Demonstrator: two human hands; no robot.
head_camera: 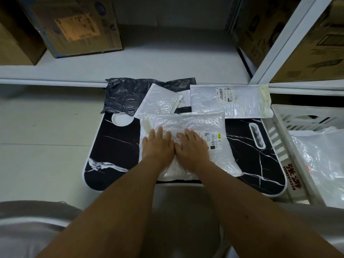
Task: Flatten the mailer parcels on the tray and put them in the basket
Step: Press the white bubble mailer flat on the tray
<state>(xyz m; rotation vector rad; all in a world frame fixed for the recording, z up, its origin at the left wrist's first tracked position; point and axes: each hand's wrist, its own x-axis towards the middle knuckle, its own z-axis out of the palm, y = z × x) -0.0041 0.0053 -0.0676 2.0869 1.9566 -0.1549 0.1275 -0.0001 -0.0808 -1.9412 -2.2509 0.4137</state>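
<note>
A black marble-patterned tray (115, 157) lies on the floor in front of me. A large white bubble mailer (202, 125) with a printed label lies across its middle. My left hand (157, 146) and my right hand (191, 148) press flat on it side by side, fingers straight. Behind it lie a smaller white mailer (158, 103), a second white mailer (230, 101) with a barcode label, and a crumpled dark grey plastic mailer (124, 95). To the right stands a white slatted basket (283, 146) with a white mailer (320, 161) lying in it.
A low white shelf (149, 67) runs behind the tray, with cardboard boxes (74, 27) on its left and more boxes (307, 43) on the right past a white upright post (284, 40). Pale floor (46, 136) spreads to the left.
</note>
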